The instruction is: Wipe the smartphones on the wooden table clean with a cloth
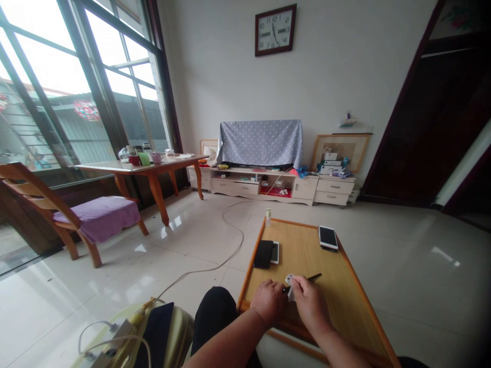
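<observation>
My two hands meet over the near end of a low wooden table (pixel 345 301). My left hand (pixel 269 302) is curled closed and its fingertips touch a small white object (pixel 289 279). My right hand (pixel 307 299) is closed around a thin dark tool (pixel 312 278) whose tip points to the right, and it also touches the white object. What the white object is stays unclear at this size. A black phone (pixel 264 254) lies over a white phone (pixel 275 252) at the table's left side. Another white phone (pixel 328 237) lies at the far right.
A small bottle (pixel 268 217) stands at the table's far left corner. A white cable (pixel 230 240) runs across the tiled floor. A yellowish bag (pixel 161 332) sits by my left knee. A wooden chair with purple cushion (pixel 95 217) and a long table (pixel 149 168) stand at left.
</observation>
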`<state>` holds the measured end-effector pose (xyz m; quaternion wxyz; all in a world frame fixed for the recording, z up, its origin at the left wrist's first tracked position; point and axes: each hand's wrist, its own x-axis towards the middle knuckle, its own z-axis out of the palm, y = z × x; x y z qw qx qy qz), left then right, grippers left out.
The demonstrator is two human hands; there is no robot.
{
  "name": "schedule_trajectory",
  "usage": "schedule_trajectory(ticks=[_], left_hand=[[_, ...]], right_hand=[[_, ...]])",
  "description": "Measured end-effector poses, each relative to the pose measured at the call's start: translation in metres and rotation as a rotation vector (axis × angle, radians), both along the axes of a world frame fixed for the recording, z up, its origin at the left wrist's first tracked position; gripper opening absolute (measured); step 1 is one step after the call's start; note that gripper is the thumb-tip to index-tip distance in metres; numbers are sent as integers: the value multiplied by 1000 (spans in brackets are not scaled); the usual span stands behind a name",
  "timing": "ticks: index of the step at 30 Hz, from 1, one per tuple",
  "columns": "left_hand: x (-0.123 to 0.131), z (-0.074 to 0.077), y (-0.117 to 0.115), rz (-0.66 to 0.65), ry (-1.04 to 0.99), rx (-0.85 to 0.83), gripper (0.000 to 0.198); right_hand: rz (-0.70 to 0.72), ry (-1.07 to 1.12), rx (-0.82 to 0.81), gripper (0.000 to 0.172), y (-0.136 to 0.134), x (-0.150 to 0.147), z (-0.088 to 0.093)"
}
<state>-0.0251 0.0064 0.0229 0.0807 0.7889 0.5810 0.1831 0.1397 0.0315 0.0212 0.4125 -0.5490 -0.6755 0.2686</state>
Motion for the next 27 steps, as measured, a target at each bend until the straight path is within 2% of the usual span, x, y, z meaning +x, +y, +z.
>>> schedule_trajectory(ticks=[3,8,10,12,17,20,24,27], left_hand=[[3,-2,3,-14,-6,-6,18],[5,-4,9,-38,-71,1,27],[6,-5,10,-48,-108,8,27],[6,-6,11,-50,-148,13,27],[7,-4,15,-34,-262,12,29],[8,3,18,-34,-342,1,33],[19,19,15,-70,-457,-35,43],[33,31,8,-110,-707,-132,45]], right_hand=[[10,8,25,40,-3,-4,1],[-204,-4,23,42,33,48,9],[-238,-8,32,41,41,61,12],[-222,-10,52,37,39,57,13],[-46,17,144,28,11,10,11],[-61,54,207,25,12,9,19],[-254,78,292,25,37,48,39],[-308,59,356,23,41,65,53]])
